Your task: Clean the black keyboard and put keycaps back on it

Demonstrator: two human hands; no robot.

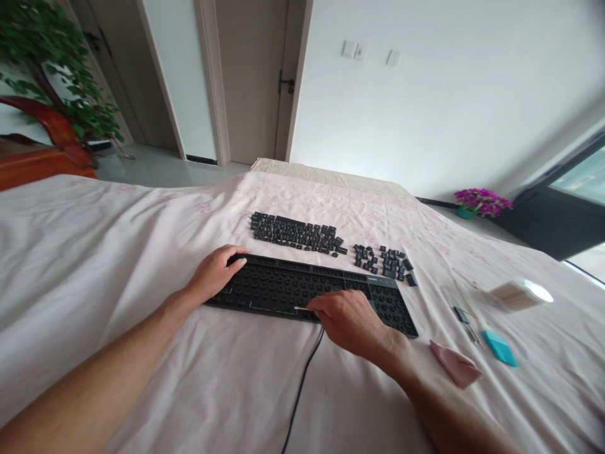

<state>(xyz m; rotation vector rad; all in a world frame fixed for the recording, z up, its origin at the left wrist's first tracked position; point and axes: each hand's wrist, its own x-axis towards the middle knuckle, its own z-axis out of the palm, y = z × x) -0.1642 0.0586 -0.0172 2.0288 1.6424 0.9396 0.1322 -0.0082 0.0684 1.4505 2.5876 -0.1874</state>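
1. Head view: the left hand [213,272] has its fingers closed over the far left corner of the keyboard [274,291], thumb on top, probably so that the board does not slide.
2. The keyboard lies flat between the two hands, its bare key sockets facing up, which leaves the gaps within easy reach of the right fingers.
3. The right hand [347,318] pinches a cotton swab [302,308] between thumb and fingers, its tip pointing left, low over the near edge; whether it touches the board cannot be told. The short grip likely gives finer control.
4. Beyond the fingers, loose keycaps [290,221] lie in rows, with a smaller group [390,273] farther right; the arrangement seems to echo the layout of the keys.
5. Well to the right of the right fingers stand a swab container [513,295], a blue brush [500,348] and a folded pink cloth [456,364], apparently kept handy.
6. The cable [302,384] runs towards the person, below the right fingers.
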